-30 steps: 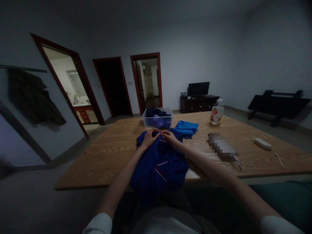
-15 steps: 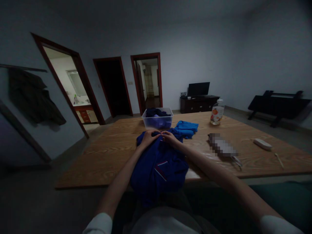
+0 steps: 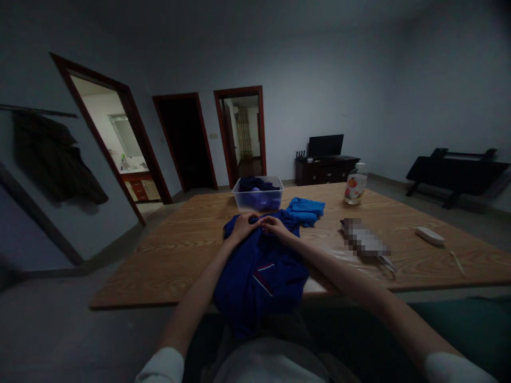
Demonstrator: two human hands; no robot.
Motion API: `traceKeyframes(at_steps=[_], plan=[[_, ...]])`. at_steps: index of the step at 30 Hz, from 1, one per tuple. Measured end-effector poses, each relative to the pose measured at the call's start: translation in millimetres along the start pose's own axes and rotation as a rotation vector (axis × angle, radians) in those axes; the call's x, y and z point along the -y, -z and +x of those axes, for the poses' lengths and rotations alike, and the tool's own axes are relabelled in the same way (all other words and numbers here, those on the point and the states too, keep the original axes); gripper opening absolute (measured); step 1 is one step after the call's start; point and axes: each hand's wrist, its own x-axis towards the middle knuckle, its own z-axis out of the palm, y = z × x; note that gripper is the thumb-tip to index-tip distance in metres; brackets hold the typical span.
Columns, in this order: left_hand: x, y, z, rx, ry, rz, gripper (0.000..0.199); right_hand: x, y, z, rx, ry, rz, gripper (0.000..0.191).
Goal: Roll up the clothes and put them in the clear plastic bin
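Observation:
A dark blue garment (image 3: pixel 247 274) with red and white trim lies on the wooden table (image 3: pixel 171 255), its lower end hanging over the front edge. My left hand (image 3: pixel 244 226) pinches the garment near its far end, fingers closed on the cloth. Right beside it, my right hand (image 3: pixel 274 227) is closed on the same part, the fingertips of both hands almost meeting. What exactly lies between the fingertips is too small to make out. Just behind the hands stands a clear plastic bin (image 3: pixel 258 199) with dark and purple cloth inside.
Bright blue folded cloth (image 3: pixel 305 210) lies right of the bin. Farther right are a bottle (image 3: pixel 355 183) with a fruit label, a blurred-out item (image 3: pixel 364 238), a white oblong case (image 3: pixel 430 235) and a thin pale stick (image 3: pixel 457 263). A television (image 3: pixel 326 145) stands by the far wall.
My right hand has shifted slightly left, closer to my left hand, and its fingers have curled further. The garment has stayed nearly where it was.

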Motion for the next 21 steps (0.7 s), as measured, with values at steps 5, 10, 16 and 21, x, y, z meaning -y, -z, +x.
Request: traceKeyframes(at_steps=[5,10,16,21], plan=[[1.8,2.1,1.7,0.025,0.007,-0.094,0.026,-5.0,1.6,1.4,-0.031,-0.167,0.274,0.038],[4.4,2.2,3.6,0.041,0.006,-0.183,0.035,-2.6,0.4,0.0,0.007,-0.224,0.370,0.038],[1.0,-0.8,1.5,-0.004,-0.019,-0.184,0.031,-0.3,-0.6,-2.9,0.071,-0.266,0.458,0.036],[-2.8,-1.9,-0.7,-0.029,-0.058,-0.074,0.023,-6.5,1.0,-0.4,0.096,-0.307,0.504,0.034]])
